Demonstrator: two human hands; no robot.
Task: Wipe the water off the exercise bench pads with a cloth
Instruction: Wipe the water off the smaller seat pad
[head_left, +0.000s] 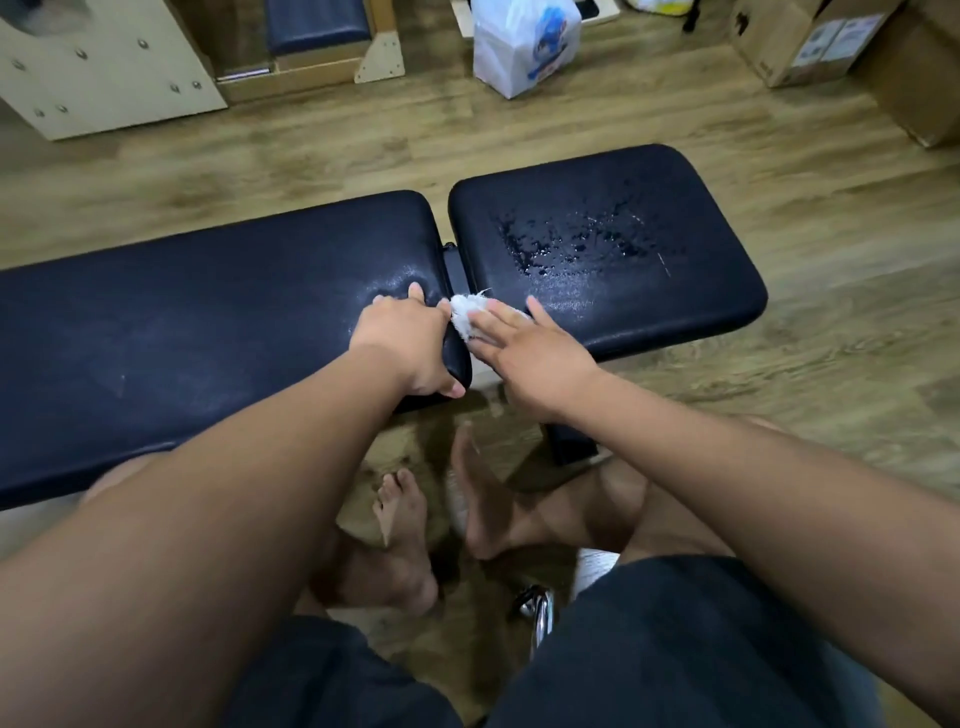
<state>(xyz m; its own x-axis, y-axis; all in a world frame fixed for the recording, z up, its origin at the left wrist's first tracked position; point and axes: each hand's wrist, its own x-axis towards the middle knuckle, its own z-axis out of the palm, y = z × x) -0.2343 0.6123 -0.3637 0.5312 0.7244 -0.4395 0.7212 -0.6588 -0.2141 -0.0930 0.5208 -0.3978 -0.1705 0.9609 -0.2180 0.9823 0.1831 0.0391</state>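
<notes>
Hands: right hand (535, 358) flat, fingers straight, pressing crumpled white cloth (467, 318) onto near edge of short navy vinyl bench pad (691, 208); left hand (410, 343) grips end corner of long navy vinyl bench pad (182, 312). Long pad looks mostly dry — water droplets (571, 241) mid short pad not yet wiped.

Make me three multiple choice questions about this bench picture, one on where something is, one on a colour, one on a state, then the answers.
1. Where do the water droplets lie? A. on the short pad B. on the cardboard box C. on the plastic bag
2. What colour is the cloth? A. red B. white C. green
3. How is the right hand? A. flat on the cloth B. in a fist C. hanging idle
Answers: A, drops glisten on that pad; B, it shows white; A, straight fingers press it.
</notes>
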